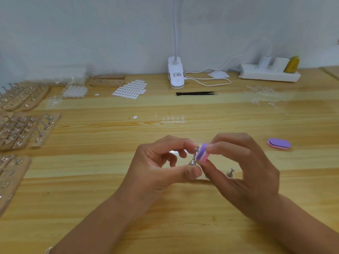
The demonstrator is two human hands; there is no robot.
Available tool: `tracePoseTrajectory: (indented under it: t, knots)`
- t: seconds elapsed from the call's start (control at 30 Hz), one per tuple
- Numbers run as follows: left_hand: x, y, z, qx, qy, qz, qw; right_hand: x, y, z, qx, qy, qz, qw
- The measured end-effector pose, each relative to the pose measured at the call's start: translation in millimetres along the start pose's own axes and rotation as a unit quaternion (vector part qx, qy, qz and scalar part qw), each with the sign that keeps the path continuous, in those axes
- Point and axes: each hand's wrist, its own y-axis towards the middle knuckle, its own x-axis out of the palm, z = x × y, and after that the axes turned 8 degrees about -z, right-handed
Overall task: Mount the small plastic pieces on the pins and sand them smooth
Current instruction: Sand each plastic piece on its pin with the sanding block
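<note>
My left hand (161,167) pinches a small silver pin stand (193,160) between thumb and fingers, above the wooden table (165,208). My right hand (244,171) grips a purple and pink sanding block (201,154) and presses it against the top of that pin. The small plastic piece on the pin is hidden by the block and my fingertips. A second silver pin stand (230,173) stands on the table behind my right hand. A clear strip of plastic pieces (173,121) lies further back.
Wooden holders with several mounted pins (23,131) fill the left side. A second sanding block (279,143) lies at right. Black tweezers (196,93), a sheet of white stickers (131,88), a clip lamp (175,72) and a power strip (269,74) sit at the back.
</note>
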Motion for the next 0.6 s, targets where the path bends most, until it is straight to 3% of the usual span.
tracePoseTrajectory:
  t: [0.13, 0.23, 0.33, 0.6]
  knots:
    - [-1.2, 0.6, -0.4, 0.006, -0.001, 0.005, 1.000, 1.3, -2.3, 6.9, 0.038, -0.003, -0.038, 0.999]
    - [-0.3, 1.4, 0.4, 0.014, 0.001, 0.005, 1.000, -0.9, -0.1, 4.2, 0.017, -0.006, 0.007, 1.000]
    - [-0.6, 0.9, -0.9, 0.008, -0.002, 0.006, 1.000, 2.4, -2.3, 1.3, -0.001, -0.008, -0.012, 1.000]
    - [-1.6, 0.6, -2.7, -0.022, 0.000, 0.032, 0.999, -0.3, -0.4, 10.9, 0.075, -0.047, -0.012, 0.996]
